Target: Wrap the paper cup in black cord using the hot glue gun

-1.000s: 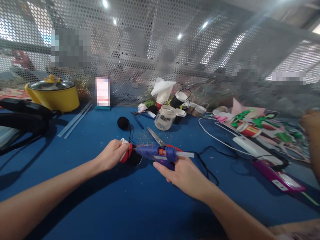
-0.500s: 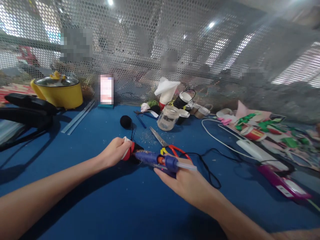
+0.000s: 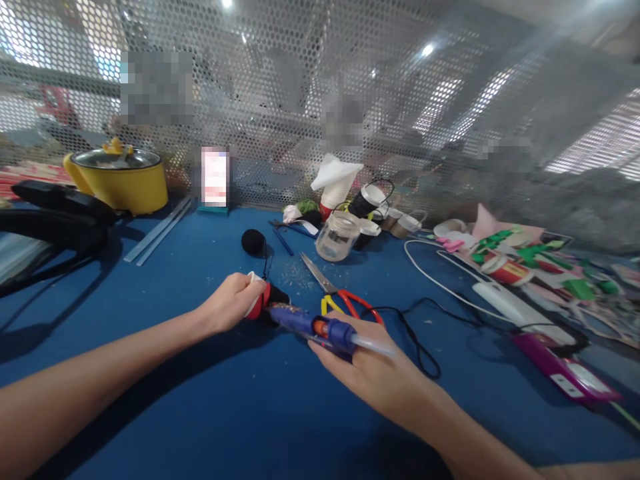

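Observation:
My left hand [image 3: 227, 303] is closed around a small red, white and black piece [image 3: 259, 301]; the fingers hide much of it. A thin black string leads up from near that piece to a black ball [image 3: 253, 243] lying on the table. In my right hand [image 3: 375, 363] is a blue hot glue gun [image 3: 295, 320] with a clear glue stick out of its back end. Its nozzle is at the black side of the piece; whether they touch I cannot tell. Red-and-yellow-handled scissors [image 3: 320, 275] lie open just beyond the gun.
Behind stand a clear plastic jar [image 3: 337, 237], stacked paper cups [image 3: 335, 190] and a lit phone [image 3: 215, 177]. A yellow pot [image 3: 120, 183] and clear glue sticks [image 3: 157, 230] are at left. On the right lie a purple power strip [image 3: 565, 370], cables and coloured scraps [image 3: 525, 250].
The glue gun has tilted slightly, its back end dropping a little. My left hand still grips the piece in nearly the same spot. The view has shifted slightly.

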Motion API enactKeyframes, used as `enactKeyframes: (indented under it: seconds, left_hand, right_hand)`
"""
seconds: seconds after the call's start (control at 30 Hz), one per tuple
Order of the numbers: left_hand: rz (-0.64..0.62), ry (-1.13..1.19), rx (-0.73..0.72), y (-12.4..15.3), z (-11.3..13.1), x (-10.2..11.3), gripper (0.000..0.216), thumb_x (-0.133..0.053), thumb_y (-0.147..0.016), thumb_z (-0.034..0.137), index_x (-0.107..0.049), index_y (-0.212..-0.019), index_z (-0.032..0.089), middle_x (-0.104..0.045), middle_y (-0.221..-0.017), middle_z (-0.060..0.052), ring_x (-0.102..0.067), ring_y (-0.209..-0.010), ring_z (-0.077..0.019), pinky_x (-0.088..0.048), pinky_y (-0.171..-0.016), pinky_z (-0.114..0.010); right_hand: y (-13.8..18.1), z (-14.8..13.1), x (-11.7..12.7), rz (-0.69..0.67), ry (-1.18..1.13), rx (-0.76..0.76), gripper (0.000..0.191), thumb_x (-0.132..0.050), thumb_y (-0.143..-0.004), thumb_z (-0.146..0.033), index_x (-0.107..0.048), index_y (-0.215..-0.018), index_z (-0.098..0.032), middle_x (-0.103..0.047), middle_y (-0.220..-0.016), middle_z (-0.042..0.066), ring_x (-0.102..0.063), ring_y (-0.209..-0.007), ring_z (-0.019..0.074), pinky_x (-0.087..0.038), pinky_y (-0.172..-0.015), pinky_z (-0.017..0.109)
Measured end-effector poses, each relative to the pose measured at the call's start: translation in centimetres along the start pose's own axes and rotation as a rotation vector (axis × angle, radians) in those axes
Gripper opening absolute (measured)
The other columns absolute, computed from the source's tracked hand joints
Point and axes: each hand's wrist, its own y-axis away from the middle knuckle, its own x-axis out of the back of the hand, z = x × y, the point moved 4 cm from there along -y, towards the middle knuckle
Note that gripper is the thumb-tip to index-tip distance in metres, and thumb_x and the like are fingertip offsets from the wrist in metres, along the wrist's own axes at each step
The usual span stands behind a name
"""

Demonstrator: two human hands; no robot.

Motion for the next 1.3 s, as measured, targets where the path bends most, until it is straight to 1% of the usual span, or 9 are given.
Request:
enactKeyframes:
  seconds: [0.3,0.4,0.77,0.87,0.93,1.03,1.13,1.2,1.3]
  left_hand:
    - [-0.007,-0.001,-0.011,0.09,0.0,0.06,0.029,-0.033,-0.07,0.033,-0.035,-0.046,0.016,-0.03,-0.041,0.005,-0.026,-0.04,-0.0066,-0.02,-0.039,-0.02]
    - [-0.01,-0.019,-0.028,0.13,0.03,0.03,0.029,-0.033,-0.071,0.033,-0.033,-0.046,0.017,-0.028,-0.042,0.006,-0.025,-0.041,-0.0064,-0.019,-0.039,-0.02]
    - [-0.016,-0.035,-0.064,0.16,-0.15,0.04,0.031,-0.032,-0.072,0.034,-0.034,-0.047,0.017,-0.028,-0.043,0.005,-0.025,-0.042,-0.0066,-0.02,-0.039,-0.02]
    - [-0.021,-0.05,-0.071,0.16,-0.14,-0.01,0.032,-0.031,-0.072,0.035,-0.034,-0.047,0.017,-0.028,-0.044,0.005,-0.025,-0.042,-0.0068,-0.02,-0.04,-0.02]
    - [-0.028,-0.071,-0.078,0.2,-0.05,-0.05,0.031,-0.031,-0.073,0.036,-0.033,-0.048,0.017,-0.027,-0.045,0.006,-0.024,-0.043,-0.0069,-0.02,-0.041,-0.02]
    - [-0.037,-0.117,-0.086,0.32,0.1,-0.04,0.031,-0.03,-0.074,0.035,-0.033,-0.048,0.017,-0.025,-0.046,0.006,-0.023,-0.043,-0.007,-0.019,-0.041,-0.021]
    - [-0.054,-0.13,-0.099,0.43,0.17,-0.03,0.031,-0.03,-0.075,0.034,-0.033,-0.049,0.017,-0.027,-0.046,0.005,-0.024,-0.044,-0.0071,-0.02,-0.042,-0.021]
    - [-0.062,-0.124,-0.112,0.46,0.16,-0.03,0.032,-0.029,-0.075,0.034,-0.034,-0.048,0.016,-0.029,-0.045,0.005,-0.026,-0.044,-0.0071,-0.021,-0.043,-0.021]
    - [-0.073,-0.133,-0.146,0.48,0.14,-0.07,0.035,-0.029,-0.076,0.034,-0.033,-0.047,0.016,-0.03,-0.045,0.005,-0.027,-0.044,-0.0072,-0.022,-0.043,-0.021]
  right_hand:
    - [-0.02,0.05,0.2,0.045,-0.004,0.02,0.009,-0.046,-0.074,-0.023,-0.05,-0.068,-0.018,-0.055,-0.062,0.0,-0.051,-0.054,0.0115,-0.04,-0.051,0.022]
    - [0.0,0.21,0.36,0.082,-0.011,-0.01,0.009,-0.047,-0.074,-0.024,-0.052,-0.07,-0.018,-0.058,-0.065,0.001,-0.054,-0.059,0.0131,-0.042,-0.054,0.023]
    - [0.07,-0.1,0.39,0.051,-0.029,-0.005,0.009,-0.046,-0.073,-0.022,-0.052,-0.067,-0.019,-0.056,-0.061,0.0,-0.051,-0.052,0.0116,-0.041,-0.049,0.022]
    - [0.03,-0.06,0.39,0.041,-0.03,0.011,0.009,-0.046,-0.072,-0.023,-0.052,-0.067,-0.019,-0.057,-0.063,0.001,-0.052,-0.055,0.0125,-0.042,-0.052,0.023]
    - [-0.05,0.23,0.52,0.054,-0.043,-0.032,0.01,-0.047,-0.072,-0.025,-0.053,-0.068,-0.019,-0.057,-0.063,0.002,-0.053,-0.054,0.013,-0.042,-0.052,0.023]
    - [-0.14,0.59,0.61,0.045,-0.078,-0.103,0.012,-0.046,-0.072,-0.027,-0.054,-0.069,-0.019,-0.055,-0.056,0.001,-0.049,-0.045,0.0118,-0.04,-0.044,0.022]
    - [-0.16,0.34,0.64,0.036,-0.074,-0.07,0.01,-0.047,-0.071,-0.025,-0.055,-0.071,-0.019,-0.056,-0.059,0.0,-0.05,-0.047,0.0115,-0.04,-0.045,0.022]
    - [-0.18,0.25,0.62,0.029,-0.044,-0.064,0.01,-0.047,-0.071,-0.025,-0.054,-0.067,-0.019,-0.056,-0.059,0.0,-0.051,-0.048,0.0118,-0.04,-0.046,0.022]
    - [-0.24,0.56,0.74,0.053,-0.004,-0.119,0.015,-0.048,-0.071,-0.027,-0.051,-0.059,-0.019,-0.052,-0.048,-0.001,-0.048,-0.043,0.0116,-0.037,-0.042,0.023]
